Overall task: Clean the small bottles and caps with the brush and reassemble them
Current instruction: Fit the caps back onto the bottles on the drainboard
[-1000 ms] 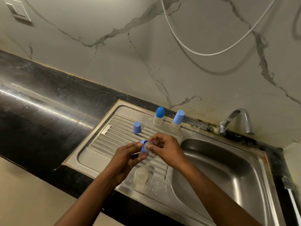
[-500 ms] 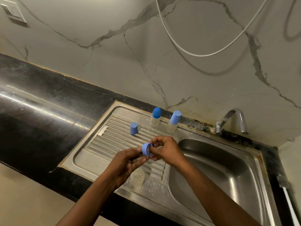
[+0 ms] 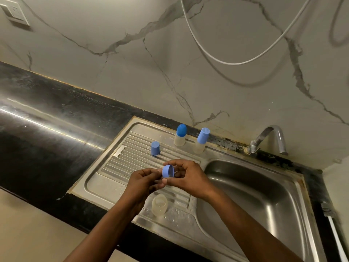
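Both hands hold a small blue cap (image 3: 168,171) above the ribbed drainboard (image 3: 113,167), its open side turned toward the right. My left hand (image 3: 143,183) pinches it from the left. The fingers of my right hand (image 3: 190,176) curl over and under it. An open clear bottle (image 3: 159,204) stands uncapped on the drainboard just below my hands. A loose blue cap (image 3: 155,148) stands further back. Two clear bottles with blue caps stand at the back rim, one rounded (image 3: 180,135), one flat-topped and tilted (image 3: 202,140).
The steel sink basin (image 3: 255,201) lies to the right, with a faucet (image 3: 268,138) at its back corner. A white-handled brush (image 3: 332,224) lies along the right edge. Black countertop (image 3: 47,129) stretches to the left. A white cable (image 3: 226,61) hangs on the marble wall.
The blue cap has been turned between my fingers so its open side now shows. My hands stay together over the drainboard, shifted slightly.
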The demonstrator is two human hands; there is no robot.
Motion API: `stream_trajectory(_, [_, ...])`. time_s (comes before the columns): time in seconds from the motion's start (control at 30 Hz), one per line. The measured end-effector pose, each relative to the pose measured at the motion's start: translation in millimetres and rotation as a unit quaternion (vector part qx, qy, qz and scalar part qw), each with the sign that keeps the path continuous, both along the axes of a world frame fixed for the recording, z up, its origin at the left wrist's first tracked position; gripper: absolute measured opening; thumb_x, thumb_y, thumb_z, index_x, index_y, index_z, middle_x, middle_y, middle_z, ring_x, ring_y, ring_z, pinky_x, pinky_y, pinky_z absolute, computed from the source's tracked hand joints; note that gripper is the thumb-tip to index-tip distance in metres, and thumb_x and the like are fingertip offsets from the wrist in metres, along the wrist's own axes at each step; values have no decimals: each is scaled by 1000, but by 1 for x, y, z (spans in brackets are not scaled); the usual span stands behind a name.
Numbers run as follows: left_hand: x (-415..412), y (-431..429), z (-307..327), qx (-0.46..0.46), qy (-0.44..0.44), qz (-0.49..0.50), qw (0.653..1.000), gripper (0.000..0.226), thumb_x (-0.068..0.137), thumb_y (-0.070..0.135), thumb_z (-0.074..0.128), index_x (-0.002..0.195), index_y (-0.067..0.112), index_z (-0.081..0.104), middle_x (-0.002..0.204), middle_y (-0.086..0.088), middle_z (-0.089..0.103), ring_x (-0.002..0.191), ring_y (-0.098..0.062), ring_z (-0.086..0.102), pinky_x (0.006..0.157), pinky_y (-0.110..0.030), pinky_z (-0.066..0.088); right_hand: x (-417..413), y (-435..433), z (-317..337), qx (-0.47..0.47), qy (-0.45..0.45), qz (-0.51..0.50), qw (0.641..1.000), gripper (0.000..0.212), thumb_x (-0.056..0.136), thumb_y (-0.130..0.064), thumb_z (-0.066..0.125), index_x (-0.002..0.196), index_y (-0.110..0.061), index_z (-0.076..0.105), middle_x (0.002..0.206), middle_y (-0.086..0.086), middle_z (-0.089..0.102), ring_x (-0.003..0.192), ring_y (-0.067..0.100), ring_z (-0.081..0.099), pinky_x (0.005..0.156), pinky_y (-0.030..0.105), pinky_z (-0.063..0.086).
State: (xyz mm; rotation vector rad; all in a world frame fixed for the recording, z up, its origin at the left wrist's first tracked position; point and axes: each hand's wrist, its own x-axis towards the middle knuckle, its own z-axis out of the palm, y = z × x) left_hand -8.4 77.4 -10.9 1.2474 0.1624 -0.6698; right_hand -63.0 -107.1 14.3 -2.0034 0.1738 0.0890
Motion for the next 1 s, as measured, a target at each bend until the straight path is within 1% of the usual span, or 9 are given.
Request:
stream_trajectory(0.07, [2, 1, 2, 0, 1, 9, 1000, 12, 99, -3, 63, 100, -10, 72, 86, -27, 73, 72, -26, 73, 69, -28, 65, 0, 2, 4, 3, -14, -5, 1000, 50, 79, -32, 90, 126, -31, 72, 110, -11, 76, 103, 2, 72, 94, 29, 61])
stream_trajectory(0.1, [3, 1, 3, 0, 3, 15, 1000, 12, 100, -2, 63, 100, -10, 72, 87, -27, 73, 74, -28, 73, 68, -28, 65, 0, 3, 6, -1, -21, -3, 1000, 51, 79, -32, 90, 126, -29, 72, 110, -11, 76, 102, 2, 72, 93, 30, 61])
stream_trajectory(0.27, [6, 1, 4, -19, 26, 33, 999, 13, 101, -2, 62, 102, -11, 72, 89, -29, 73, 74, -29, 74, 65, -27, 64, 0, 4, 7, -36, -47, -3, 998, 57, 77, -39, 91, 129, -27, 71, 111, -11, 77, 101, 3, 73, 91, 30, 62])
stream_trajectory(0.43, [2, -3, -1, -59, 86, 37, 994, 18, 102, 2, 62, 108, -13, 70, 88, -27, 73, 70, -25, 74, 64, -27, 65, -2, 4, 6, 6, -52, -29, 998, 55, 77, -23, 93, 128, -26, 73, 109, -9, 78, 99, 4, 75, 92, 32, 62])
stream_trajectory(0.53, [4, -3, -5, -58, 93, 40, 993, 19, 101, -2, 60, 110, -16, 68, 90, -29, 73, 69, -26, 74, 66, -27, 65, -3, 5, 5, -7, -49, -24, 998, 52, 76, -25, 92, 124, -27, 75, 106, -10, 78, 98, 4, 75, 91, 32, 62])
stream_trajectory(0.63, [3, -2, -8, -63, 93, 33, 993, 19, 101, -4, 58, 111, -17, 68, 90, -29, 73, 68, -25, 74, 67, -27, 66, -3, 7, 3, -11, -41, -28, 999, 49, 76, -31, 90, 122, -28, 75, 105, -10, 78, 99, 6, 75, 91, 35, 63])
stream_trajectory(0.73, [1, -2, -8, -63, 85, 18, 994, 17, 101, -2, 60, 108, -14, 70, 86, -25, 74, 67, -23, 74, 68, -28, 65, -3, 5, 1, -3, -28, -31, 999, 50, 77, -35, 88, 124, -29, 73, 109, -10, 77, 102, 5, 73, 93, 36, 62])
stream_trajectory(0.87, [0, 3, -11, -41, 48, -5, 998, 19, 102, 4, 62, 108, -12, 71, 94, -29, 75, 74, -26, 75, 75, -33, 66, -3, -1, 2, 7, -1, -13, 1000, 54, 80, -36, 89, 129, -34, 66, 120, -9, 73, 107, 5, 71, 95, 34, 61])
stream_trajectory(1.0, [-3, 9, -13, -1, -3, -30, 1000, 21, 103, 6, 61, 107, -11, 73, 99, -32, 75, 81, -31, 75, 79, -36, 66, -2, -2, 5, 14, 23, 4, 1000, 53, 78, -30, 91, 122, -32, 62, 120, -10, 72, 106, 7, 72, 95, 35, 61])
